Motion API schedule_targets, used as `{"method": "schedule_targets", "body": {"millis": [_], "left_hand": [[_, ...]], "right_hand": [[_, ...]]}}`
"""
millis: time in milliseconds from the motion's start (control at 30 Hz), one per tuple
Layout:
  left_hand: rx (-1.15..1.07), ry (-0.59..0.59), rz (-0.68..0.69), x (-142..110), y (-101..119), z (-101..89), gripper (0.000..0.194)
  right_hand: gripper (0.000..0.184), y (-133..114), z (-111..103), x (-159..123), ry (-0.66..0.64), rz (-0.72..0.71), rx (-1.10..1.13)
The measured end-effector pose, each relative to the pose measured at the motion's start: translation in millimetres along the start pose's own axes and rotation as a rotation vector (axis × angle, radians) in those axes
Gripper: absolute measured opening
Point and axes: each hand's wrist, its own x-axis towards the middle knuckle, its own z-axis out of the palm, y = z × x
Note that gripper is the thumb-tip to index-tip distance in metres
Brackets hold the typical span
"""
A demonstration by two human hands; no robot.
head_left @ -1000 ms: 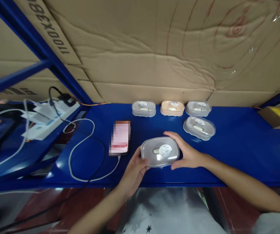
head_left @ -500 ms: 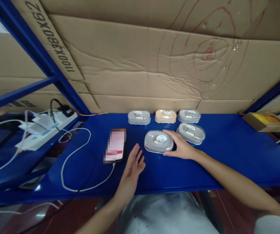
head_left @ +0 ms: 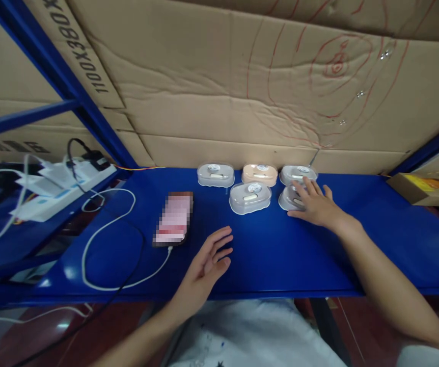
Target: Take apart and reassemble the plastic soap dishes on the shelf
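Note:
Above the blue tabletop my left hand (head_left: 211, 257) hovers with its fingers apart, holding nothing. My right hand (head_left: 317, 204) is spread over the front-right grey oval container (head_left: 289, 198), partly hiding it; whether the fingertips press on it I cannot make out. Left of that one lies another grey oval container (head_left: 250, 199) with a clear cover and a round white sticker. Behind them stands a row: a grey container (head_left: 215, 176) at left, a peach container (head_left: 259, 175) in the middle and a grey container (head_left: 298, 174) at right.
A phone (head_left: 173, 219) with a blurred screen lies to the left, a white cable (head_left: 85, 255) plugged into it. Farther left is a white power strip (head_left: 62, 191) with several plugs. Cardboard (head_left: 189, 92) walls the back. An open carton (head_left: 421, 188) sits at the right.
My right hand has let go of the middle grey container, now farther back beneath the peach one in view, and moved right over the front-right container. My left hand stays low and open.

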Motion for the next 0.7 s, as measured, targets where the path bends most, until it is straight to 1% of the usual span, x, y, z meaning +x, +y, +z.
{"method": "schedule_targets", "body": {"millis": [33, 100, 167, 200, 267, 333, 400, 467, 533, 567, 600, 633, 700], "left_hand": [[0.023, -0.019, 0.003, -1, 0, -0.7, 0.043], [0.083, -0.046, 0.020, -3, -1, -1.5, 0.043], [0.182, -0.070, 0.047, -7, -2, -1.0, 0.049], [0.246, -0.085, 0.054, -9, -3, -0.3, 0.054], [0.390, -0.113, 0.057, -12, -4, 1.8, 0.070], [0.540, -0.134, 0.071, -13, -6, 3.2, 0.090], [0.683, -0.139, 0.129, -12, -8, 2.1, 0.107], [0.789, -0.124, 0.200, -9, -9, -2.3, 0.114], [0.827, -0.112, 0.220, -8, -6, -9.4, 0.116], [0.838, -0.110, 0.214, -8, -4, -13.4, 0.117], [0.850, -0.132, 0.205, -9, 0, -17.3, 0.117], [0.864, -0.162, 0.201, -10, 4, -20.7, 0.116], [0.893, -0.284, 0.207, -12, 14, -25.8, 0.114]], "right_hand": [[0.103, 7, -2, 0, -0.052, 0.018, -0.002], [0.104, 12, -8, -4, -0.099, -0.007, 0.005], [0.104, 5, -13, -13, -0.103, -0.115, 0.041], [0.104, -4, -15, -20, -0.097, -0.202, 0.071], [0.103, -30, -14, -35, -0.058, -0.420, 0.149], [0.104, -60, -7, -50, 0.021, -0.596, 0.202], [0.103, -87, 3, -63, 0.116, -0.727, 0.288], [0.106, -105, 10, -70, 0.190, -0.818, 0.405], [0.109, -110, 12, -71, 0.237, -0.857, 0.488], [0.108, -108, 11, -69, 0.251, -0.850, 0.499], [0.106, -104, 10, -67, 0.259, -0.831, 0.494], [0.104, -99, 9, -63, 0.258, -0.803, 0.483], [0.097, -89, 8, -54, 0.230, -0.747, 0.474]]}}
